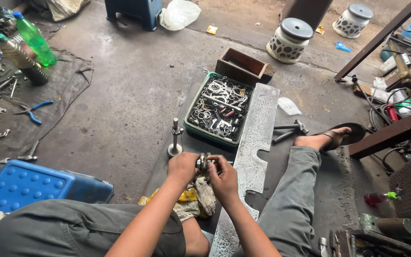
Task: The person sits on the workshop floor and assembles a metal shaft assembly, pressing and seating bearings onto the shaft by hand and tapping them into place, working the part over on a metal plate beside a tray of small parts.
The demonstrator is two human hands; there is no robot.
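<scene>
Now both hands, left hand (pixel 182 167) and right hand (pixel 223 177), pinch a small round metal part (pixel 202 163) with their fingers, just before the green tray (pixel 190 124), above a stained rag (pixel 197 200); likely mid-cleaning, needing firm grip

Grey trousers (pixel 291 200), brown sandal (pixel 335 137), bare forearms

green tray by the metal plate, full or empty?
Full. The green tray is heaped to its rim with small metal parts: rings, washers and brackets, beside the long metal plate.
</scene>
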